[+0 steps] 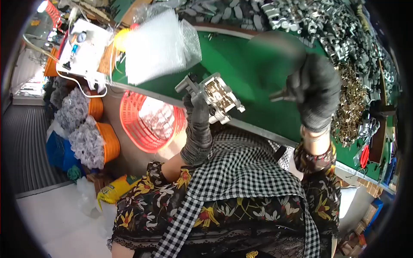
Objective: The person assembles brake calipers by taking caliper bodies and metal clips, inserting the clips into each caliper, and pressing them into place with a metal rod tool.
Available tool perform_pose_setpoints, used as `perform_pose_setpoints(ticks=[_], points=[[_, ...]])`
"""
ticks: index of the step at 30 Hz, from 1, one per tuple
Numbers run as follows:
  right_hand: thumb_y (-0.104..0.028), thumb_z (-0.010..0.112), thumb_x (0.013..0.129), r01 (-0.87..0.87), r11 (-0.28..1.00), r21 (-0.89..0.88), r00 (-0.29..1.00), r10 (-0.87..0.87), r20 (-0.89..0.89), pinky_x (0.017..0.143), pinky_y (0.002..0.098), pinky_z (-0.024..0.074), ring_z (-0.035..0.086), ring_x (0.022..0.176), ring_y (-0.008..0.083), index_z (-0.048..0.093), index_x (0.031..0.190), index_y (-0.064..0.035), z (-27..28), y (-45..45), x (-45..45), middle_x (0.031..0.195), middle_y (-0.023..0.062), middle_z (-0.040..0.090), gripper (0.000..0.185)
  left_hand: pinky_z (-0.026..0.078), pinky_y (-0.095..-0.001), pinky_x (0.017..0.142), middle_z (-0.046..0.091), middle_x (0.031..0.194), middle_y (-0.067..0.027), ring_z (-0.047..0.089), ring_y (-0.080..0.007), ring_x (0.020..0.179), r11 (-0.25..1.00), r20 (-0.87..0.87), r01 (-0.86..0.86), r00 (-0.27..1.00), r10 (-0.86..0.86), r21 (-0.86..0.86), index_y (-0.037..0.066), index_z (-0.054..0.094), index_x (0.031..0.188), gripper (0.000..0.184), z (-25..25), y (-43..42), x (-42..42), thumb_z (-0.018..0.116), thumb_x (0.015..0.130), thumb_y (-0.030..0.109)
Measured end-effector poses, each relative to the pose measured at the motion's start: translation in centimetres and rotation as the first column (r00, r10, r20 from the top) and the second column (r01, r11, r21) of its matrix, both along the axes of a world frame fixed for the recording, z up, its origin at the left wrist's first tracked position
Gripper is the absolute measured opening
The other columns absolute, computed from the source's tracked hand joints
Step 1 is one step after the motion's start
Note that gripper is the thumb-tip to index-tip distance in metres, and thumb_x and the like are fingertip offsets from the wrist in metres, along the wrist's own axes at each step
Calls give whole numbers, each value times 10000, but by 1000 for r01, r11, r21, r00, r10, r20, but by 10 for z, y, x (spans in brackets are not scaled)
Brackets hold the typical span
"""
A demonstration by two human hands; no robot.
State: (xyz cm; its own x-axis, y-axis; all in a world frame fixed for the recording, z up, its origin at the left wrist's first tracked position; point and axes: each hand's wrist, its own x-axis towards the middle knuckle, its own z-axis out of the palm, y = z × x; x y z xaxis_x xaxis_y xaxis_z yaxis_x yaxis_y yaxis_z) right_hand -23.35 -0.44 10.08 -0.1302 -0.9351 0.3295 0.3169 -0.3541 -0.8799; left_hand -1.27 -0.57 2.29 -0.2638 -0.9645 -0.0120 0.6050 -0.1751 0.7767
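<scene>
My left hand (198, 124), in a dark grey glove, is closed around a silver metal assembly (219, 95) with a brass-coloured plate inside its frame. It holds the assembly above the front edge of the green table (262, 116). To the right, my right hand (316, 90), gloved too, is raised over the table with its fingers bent together. A small dark metallic piece (278, 95) sticks out from its fingertips toward the left. The two hands are well apart.
Clear plastic wrap (152, 47) lies on the table's left part. Grey metal parts (318, 26) and brass-coloured parts (350, 103) are heaped at the back and right. Below the left edge are a red basket (133, 116) with bagged items and orange bins (108, 144).
</scene>
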Motion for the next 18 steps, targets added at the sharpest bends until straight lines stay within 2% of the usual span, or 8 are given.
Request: perform_pose_setpoints(ticks=[3, 9, 10, 11, 12, 13, 16, 18], points=[[-367, 486, 954, 82, 991, -102, 969, -103, -225, 352, 211, 301, 365, 385, 94, 428, 638, -71, -33, -2, -18, 580, 60, 477, 436, 596, -325, 634, 599, 1085, -152, 655, -272, 923, 997, 123, -59, 990, 65, -57, -15, 438, 1263, 732, 11, -8, -16, 561, 851, 578], [-422, 573, 886, 167, 984, 68, 983, -160, -90, 405, 234, 333, 435, 431, 107, 476, 655, -59, -36, -2, -22, 579, 50, 497, 441, 587, -305, 620, 609, 1021, -81, 649, -225, 900, 965, 318, -208, 914, 251, -162, 80, 480, 1240, 537, 22, -23, -44, 527, 907, 498], [-444, 597, 865, 186, 980, 68, 979, -180, -96, 408, 237, 331, 450, 443, 106, 502, 666, -62, -35, -3, -27, 572, 37, 499, 440, 557, -289, 576, 609, 993, -62, 643, -202, 867, 994, 332, -80, 938, 98, -69, 98, 493, 1223, 551, 28, -33, -46, 527, 891, 536], [-229, 637, 866, 174, 982, 72, 984, -171, -52, 415, 216, 383, 482, 487, 81, 558, 786, -67, -36, -3, -34, 631, 5, 542, 197, 527, -272, 532, 610, 966, -43, 636, -180, 833, 998, 332, 65, 941, -64, 6, 115, 505, 1206, 565, 35, -48, -50, 526, 876, 573], [-222, 634, 869, 189, 976, 111, 975, -200, 94, 409, 222, 388, 484, 471, 97, 567, 806, -53, -39, -4, -36, 612, 12, 534, 192, 480, -259, 488, 610, 929, -28, 627, -155, 793, 989, 389, 137, 915, -104, -59, 132, 521, 1189, 605, 49, -56, -60, 517, 847, 630], [-228, 632, 871, 123, 990, 68, 976, -133, 174, 406, 231, 395, 485, 455, 106, 568, 810, -43, -50, -11, -47, 587, 20, 520, 205, 493, -276, 486, 622, 923, -40, 635, -163, 778, 952, 149, 209, 958, -245, 224, 126, 535, 1173, 594, 59, -70, -68, 518, 849, 624], [-284, 569, 904, 208, 970, 127, 932, -236, 274, 409, 245, 399, 465, 424, 142, 532, 727, -43, -74, -21, -66, 549, 49, 494, 301, 474, -284, 440, 650, 935, -60, 640, -170, 727, 911, 108, 367, 914, -390, 186, 131, 551, 1150, 557, 56, -123, -94, 538, 851, 601], [-268, 557, 908, 231, 957, 175, 876, -283, 390, 414, 255, 398, 453, 422, 148, 516, 690, -49, -78, -26, -69, 529, 51, 472, 312, 496, -331, 550, 647, 934, -29, 634, -157, 760, 903, 294, 397, 854, -428, 162, 145, 560, 1115, 504, 69, -165, -119, 525, 867, 582]])
